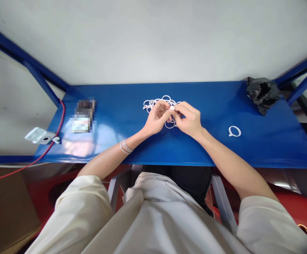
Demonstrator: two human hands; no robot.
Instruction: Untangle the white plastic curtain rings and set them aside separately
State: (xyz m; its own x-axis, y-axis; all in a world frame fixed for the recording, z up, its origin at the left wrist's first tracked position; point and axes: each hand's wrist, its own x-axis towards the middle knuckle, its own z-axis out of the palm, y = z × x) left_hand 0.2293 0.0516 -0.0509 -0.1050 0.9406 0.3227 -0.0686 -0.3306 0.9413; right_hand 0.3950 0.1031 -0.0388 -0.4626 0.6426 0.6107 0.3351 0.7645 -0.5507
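Note:
My left hand [156,119] and my right hand [189,118] meet over the middle of the table, fingertips pinched together. Between them is a small white plastic ring [172,108], mostly covered by the fingers; only its thick white end shows clearly. Beneath and behind the hands lies a loose pile of thin white rings [153,102], some with a small tab. Off to the right of my right hand, a single white ring [231,134] with a short tab lies flat by itself.
The blue table [121,106] backs onto a pale wall. A crumpled black plastic bag [264,95] sits at the far right. On the left are a pixelated flat object [83,116], a red cable [61,120] and a white device with a round lens [43,137].

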